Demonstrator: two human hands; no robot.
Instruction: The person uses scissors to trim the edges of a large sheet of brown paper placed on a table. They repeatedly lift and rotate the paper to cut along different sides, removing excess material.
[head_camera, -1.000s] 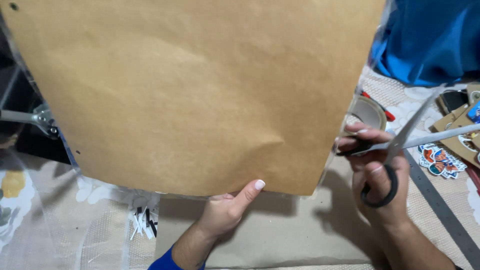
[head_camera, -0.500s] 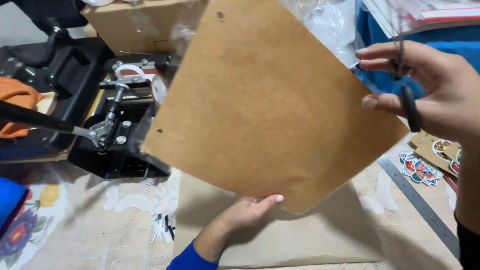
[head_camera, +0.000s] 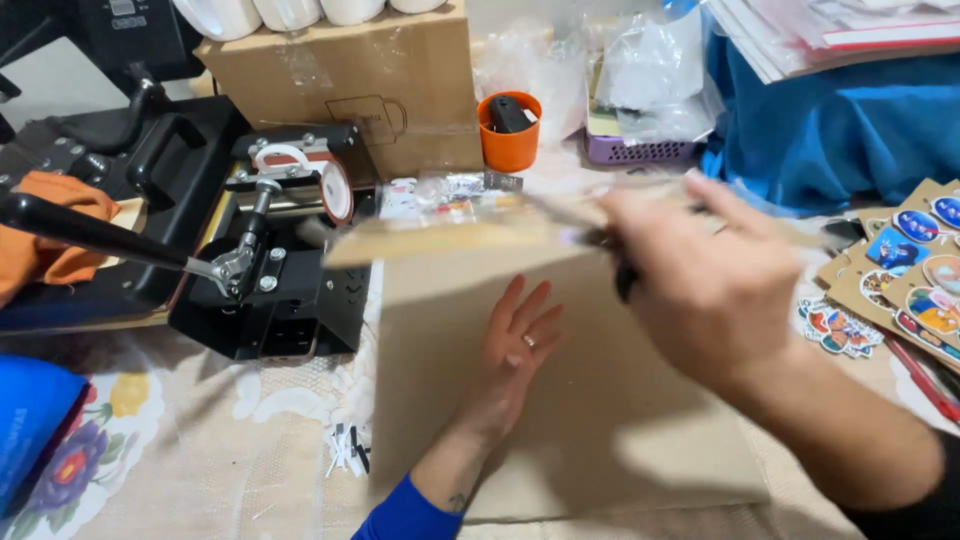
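A large brown cardboard sheet (head_camera: 600, 440) lies flat on the table in front of me. My left hand (head_camera: 515, 350), in a blue sleeve, rests on it with fingers spread and holds nothing. A second brown sheet (head_camera: 440, 240) hovers above it, tilted almost edge-on to the camera. My right hand (head_camera: 705, 290) is blurred at that sheet's right end and is closed around the black handle of a pair of scissors (head_camera: 625, 280). Whether this hand also grips the raised sheet is unclear.
A black heat press (head_camera: 280, 270) with a long lever stands at the left, a cardboard box (head_camera: 340, 80) behind it. An orange cup (head_camera: 510, 135), a purple basket (head_camera: 640, 150) and blue cloth (head_camera: 850, 130) are at the back. Sticker cards (head_camera: 910, 270) lie at right, paper scraps (head_camera: 350, 450) near the front.
The raised brown sheet has swung from facing me to nearly flat. My left hand let go of its lower edge and now lies open on the sheet below. My right hand moved left.
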